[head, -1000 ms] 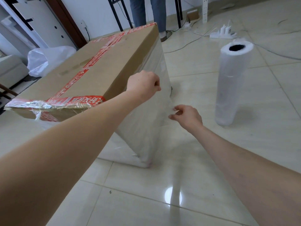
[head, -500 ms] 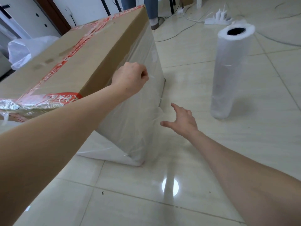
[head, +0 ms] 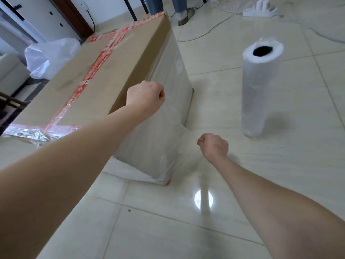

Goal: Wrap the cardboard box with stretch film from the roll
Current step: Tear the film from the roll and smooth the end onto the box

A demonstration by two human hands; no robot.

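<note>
Left hand (head: 145, 98) is fisted on the stretch film (head: 155, 143) at the cardboard box (head: 104, 71) top edge. Right hand (head: 213, 146) pinches film lower down, just beside the box. The roll (head: 260, 90) stands upright on the floor (head: 168, 230), well apart.

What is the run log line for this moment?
left hand: grips film on cardboard box side | right hand: pinches film, lower | roll: upright, apart

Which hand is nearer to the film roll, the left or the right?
The right. The right hand is low, just left of the roll and nearer the camera; the left hand is farther left, fisted on the film on the box.
</note>
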